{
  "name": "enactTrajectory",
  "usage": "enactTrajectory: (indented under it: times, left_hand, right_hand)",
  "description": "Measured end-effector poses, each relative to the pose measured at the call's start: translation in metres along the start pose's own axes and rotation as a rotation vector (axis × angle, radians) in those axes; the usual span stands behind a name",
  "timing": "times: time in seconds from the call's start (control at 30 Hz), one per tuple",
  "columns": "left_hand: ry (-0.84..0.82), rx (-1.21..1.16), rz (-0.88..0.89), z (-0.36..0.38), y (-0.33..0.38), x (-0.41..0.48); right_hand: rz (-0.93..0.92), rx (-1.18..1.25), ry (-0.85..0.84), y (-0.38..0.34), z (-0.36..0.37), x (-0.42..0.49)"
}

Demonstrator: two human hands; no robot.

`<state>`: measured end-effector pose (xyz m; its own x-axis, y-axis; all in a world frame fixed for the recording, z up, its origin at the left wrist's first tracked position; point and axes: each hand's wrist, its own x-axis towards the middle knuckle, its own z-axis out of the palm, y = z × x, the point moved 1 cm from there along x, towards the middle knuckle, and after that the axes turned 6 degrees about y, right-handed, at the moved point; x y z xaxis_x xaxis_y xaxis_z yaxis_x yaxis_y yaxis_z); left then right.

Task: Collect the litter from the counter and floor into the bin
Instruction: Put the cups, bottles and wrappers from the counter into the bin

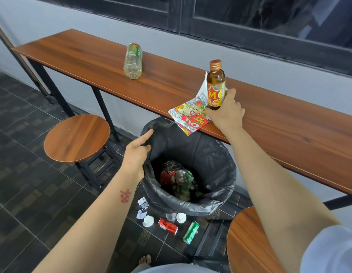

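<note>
My right hand (228, 113) grips a small brown glass bottle (216, 83) with a yellow and red label, upright at the front edge of the wooden counter (289, 123). The same hand also holds a colourful snack wrapper (188, 117) that hangs over the bin. My left hand (138, 152) holds the left rim of the black bin liner (214, 150), forefinger stretched out. Inside the bin lie a red can and crushed plastic. A clear plastic bottle (133, 61) lies on its side further left on the counter.
On the dark tiled floor in front of the bin lie a red can (168, 226), a green can (191, 232), two white cups (148, 221), a clear cup and paper scraps (143, 203). A round wooden stool (76, 137) stands left, another (250, 245) near right.
</note>
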<state>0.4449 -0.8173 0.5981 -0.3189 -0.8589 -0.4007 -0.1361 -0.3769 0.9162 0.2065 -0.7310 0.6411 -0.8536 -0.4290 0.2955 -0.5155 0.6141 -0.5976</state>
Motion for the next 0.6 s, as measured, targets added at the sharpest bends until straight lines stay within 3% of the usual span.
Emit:
enactTrajectory:
  times: [0.33, 0.5, 0.6]
  left_hand:
    - [0.047, -0.063, -0.007, -0.013, 0.002, -0.011]
    - [0.025, -0.079, 0.020, -0.029, 0.004, -0.024]
    - [0.010, -0.076, 0.025, -0.037, 0.002, -0.028]
  right_hand:
    - [-0.125, 0.130, -0.100, -0.017, -0.008, -0.066]
    - [-0.109, 0.268, -0.216, -0.014, -0.002, -0.116]
    - [-0.104, 0.179, -0.350, -0.005, 0.016, -0.141]
